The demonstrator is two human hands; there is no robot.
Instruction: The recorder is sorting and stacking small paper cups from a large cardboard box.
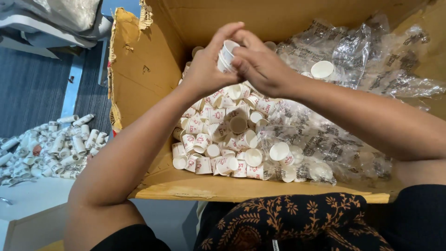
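Observation:
Both my hands meet above a large cardboard box (pixel 139 79). My left hand (pixel 204 69) grips a short stack of small white paper cups (pixel 226 56) with red print. The fingers of my right hand (pixel 260 67) close on the top cup of that stack. Below them the box holds a heap of loose small paper cups (pixel 218 139), lying on their sides and upside down.
Crumpled clear plastic wrappers (pixel 353 60) with dark print fill the right half of the box, with a few cups among them. On the floor at the left lie several rows of stacked cups (pixel 60 144). A grey surface sits at the top left.

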